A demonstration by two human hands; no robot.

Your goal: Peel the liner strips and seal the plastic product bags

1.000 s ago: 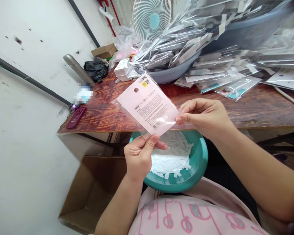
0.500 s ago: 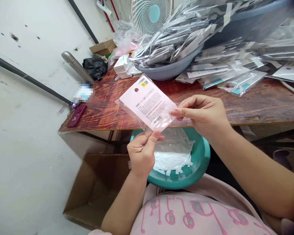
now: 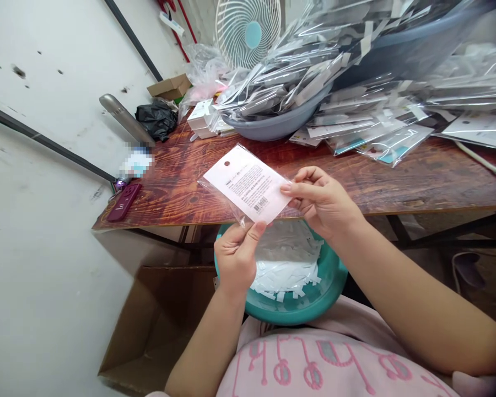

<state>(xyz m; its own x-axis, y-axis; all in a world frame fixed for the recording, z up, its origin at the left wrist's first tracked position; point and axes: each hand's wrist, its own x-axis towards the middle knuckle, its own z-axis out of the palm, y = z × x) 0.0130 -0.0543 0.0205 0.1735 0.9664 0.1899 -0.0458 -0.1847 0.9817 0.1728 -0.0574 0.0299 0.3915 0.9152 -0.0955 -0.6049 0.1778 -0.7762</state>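
- A pink shirt (image 3: 297,369) with loopy pink letters is closest to us.
- The left hand (image 3: 236,256) pinches the bottom corner of a bagged card between thumb and fingers.
- The right hand (image 3: 324,201) pinches the same card's right corner, thumb on top and fingers curled under.
- That pale pink card (image 3: 248,184), in its clear bag, is between both hands, by the table's front edge. Its long way slants from upper left to lower right. The end with the round hole points up and left, away from the person; the barcode end is near the hands. The side with the small print faces up.
- Below the hands, a teal basin (image 3: 333,286) holds a pile of white strips (image 3: 287,278).
- To its left is an open cardboard box (image 3: 149,331).
- A dark red phone (image 3: 124,202) lies on the left end of the wooden table (image 3: 177,187).
- Farther back, a blue-gray basin (image 3: 268,131) is heaped with shiny clear packets (image 3: 289,71). More packets (image 3: 380,132) lie to its right.
- A white fan (image 3: 248,33) stands behind.
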